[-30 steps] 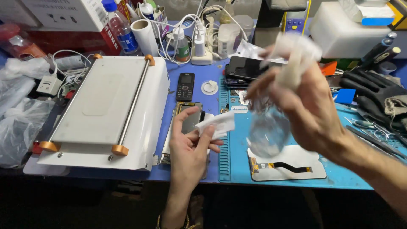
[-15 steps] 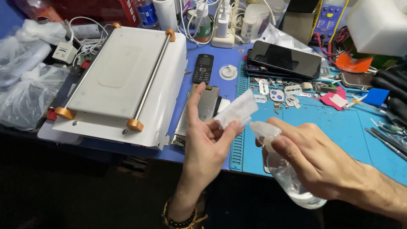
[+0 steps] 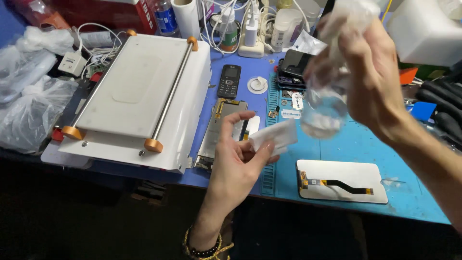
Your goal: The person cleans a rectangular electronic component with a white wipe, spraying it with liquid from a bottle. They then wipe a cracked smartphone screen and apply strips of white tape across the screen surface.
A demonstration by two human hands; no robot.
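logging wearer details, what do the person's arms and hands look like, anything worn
Both forearms are bare, with no sleeves or gloves in view. The left hand has a dark beaded bracelet and a gold chain-like band at the wrist. The right hand shows no rings or watch.

folded white wipe [image 3: 273, 136], clear spray bottle [image 3: 323, 108] raised, tilted

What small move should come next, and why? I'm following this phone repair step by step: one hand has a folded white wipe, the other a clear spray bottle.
Probably bring the spray bottle down and aim its nozzle at the folded wipe. The right hand holds the bottle raised, apart from the wipe pinched in the left hand, and the white screen panel lies untouched on the blue mat.
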